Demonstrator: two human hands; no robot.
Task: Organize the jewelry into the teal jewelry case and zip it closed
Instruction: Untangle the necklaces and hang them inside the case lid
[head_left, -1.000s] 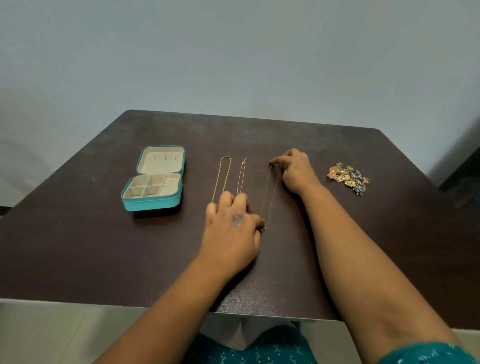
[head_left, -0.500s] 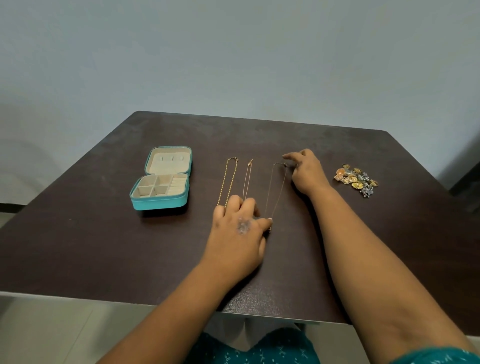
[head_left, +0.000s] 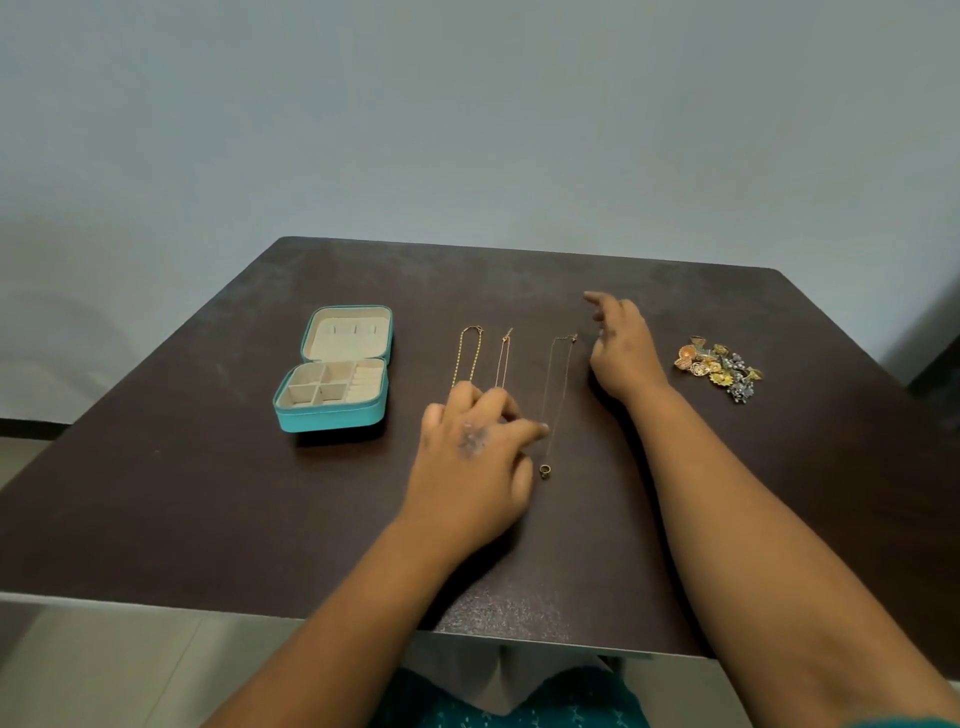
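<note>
On the dark table (head_left: 519, 571):
- Far left: teal case (head_left: 335, 382), lid open.
- Centre: three necklaces (head_left: 558, 395) laid side by side.
- Far right: earring pile (head_left: 719, 366).
- Left hand (head_left: 472, 462): fingers loosely spread over the chain ends, holding nothing.
- Right hand (head_left: 623, 353): fingers relaxed, empty, beside the right chain.

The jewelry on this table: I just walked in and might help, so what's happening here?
A person is laying out jewelry. Three necklaces lie side by side; the left hand rests at their near ends, and the right hand hovers open beside the rightmost necklace. The teal jewelry case sits open, nothing visible inside. A pile of earrings waits untouched.
</note>
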